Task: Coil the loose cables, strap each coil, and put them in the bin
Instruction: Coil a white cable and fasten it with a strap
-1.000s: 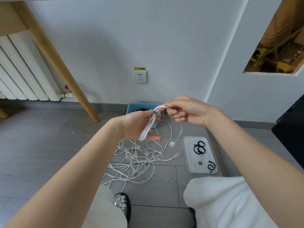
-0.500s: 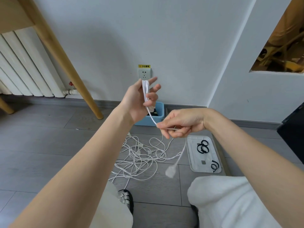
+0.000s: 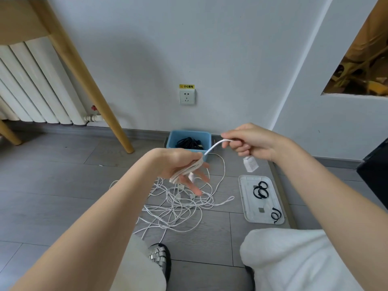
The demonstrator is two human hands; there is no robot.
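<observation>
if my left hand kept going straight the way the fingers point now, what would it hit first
Probably the loose white cables tangled on the floor: the left hand points forward and down toward that pile. Depth is unclear from this single view.

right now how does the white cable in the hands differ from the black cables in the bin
The white cable is wound around the left hand, its end pinched by the right hand, held in the air. The black cables lie bundled in the blue bin, untouched. They differ in colour. Both are gathered into loops.

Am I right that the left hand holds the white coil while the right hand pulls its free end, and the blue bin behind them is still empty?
Not quite: the head view shows black cables already lying in the blue bin. The rest stands: the left hand holds the white coil, the right hand its free end.
</observation>
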